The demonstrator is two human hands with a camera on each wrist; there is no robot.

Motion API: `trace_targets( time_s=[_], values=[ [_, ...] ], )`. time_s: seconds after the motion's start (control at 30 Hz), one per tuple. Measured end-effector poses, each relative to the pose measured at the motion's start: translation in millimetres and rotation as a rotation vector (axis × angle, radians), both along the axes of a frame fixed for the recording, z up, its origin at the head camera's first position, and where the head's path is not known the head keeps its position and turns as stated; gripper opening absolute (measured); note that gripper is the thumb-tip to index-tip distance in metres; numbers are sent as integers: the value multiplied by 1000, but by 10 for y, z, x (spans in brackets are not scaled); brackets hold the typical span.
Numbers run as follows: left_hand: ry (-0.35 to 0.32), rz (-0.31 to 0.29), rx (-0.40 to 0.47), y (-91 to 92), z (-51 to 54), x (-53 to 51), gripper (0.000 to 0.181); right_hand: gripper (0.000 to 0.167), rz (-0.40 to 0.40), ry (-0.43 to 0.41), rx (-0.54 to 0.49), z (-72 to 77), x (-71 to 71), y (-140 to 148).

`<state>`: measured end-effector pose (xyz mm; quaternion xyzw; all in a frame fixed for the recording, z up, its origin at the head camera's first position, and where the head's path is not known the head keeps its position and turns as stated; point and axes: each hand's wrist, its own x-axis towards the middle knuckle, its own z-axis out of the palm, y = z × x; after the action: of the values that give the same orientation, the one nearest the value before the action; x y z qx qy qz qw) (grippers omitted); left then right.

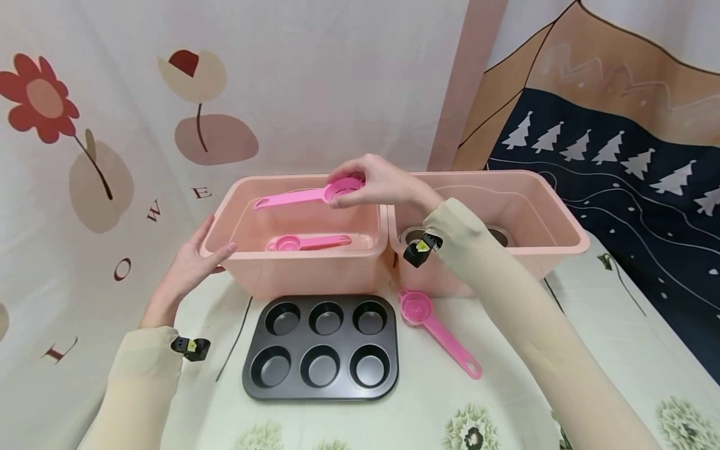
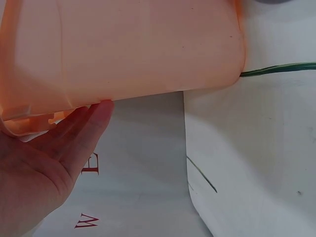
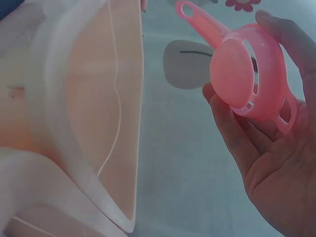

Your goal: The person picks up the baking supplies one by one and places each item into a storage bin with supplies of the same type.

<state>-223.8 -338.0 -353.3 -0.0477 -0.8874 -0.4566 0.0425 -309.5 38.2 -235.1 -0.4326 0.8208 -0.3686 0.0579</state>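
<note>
A pink egg separator (image 1: 298, 197) with a long handle is held over the left pink bin (image 1: 315, 270). My right hand (image 1: 388, 181) pinches it by its cup end, and the handle points left. In the right wrist view, slots show around the cup of the egg separator (image 3: 234, 74), between thumb and fingers. Inside the left bin lies another pink long-handled separator (image 1: 309, 242), perhaps more than one. My left hand (image 1: 188, 265) rests at that bin's left front corner. In the left wrist view, straight fingers of the left hand (image 2: 54, 163) touch the bin's outer wall under the rim.
A dark muffin tin (image 1: 320, 337) lies before the left bin. Right of the tin, another pink egg separator (image 1: 444, 337) lies on the table. The right pink bin (image 1: 540, 247) stands beside the left one and holds round metal items (image 1: 499, 236), partly behind my right arm.
</note>
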Motion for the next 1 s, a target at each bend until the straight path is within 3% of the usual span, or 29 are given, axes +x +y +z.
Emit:
trace_targets(
  time_s=[0.43, 1.0],
  values=[
    [-15, 10, 0, 1, -13, -1, 85, 47, -40, -45, -5, 27, -207, -136],
    [-12, 20, 10, 11, 6, 9, 85, 45, -45, -59, -29, 1, -337, -371]
  ],
)
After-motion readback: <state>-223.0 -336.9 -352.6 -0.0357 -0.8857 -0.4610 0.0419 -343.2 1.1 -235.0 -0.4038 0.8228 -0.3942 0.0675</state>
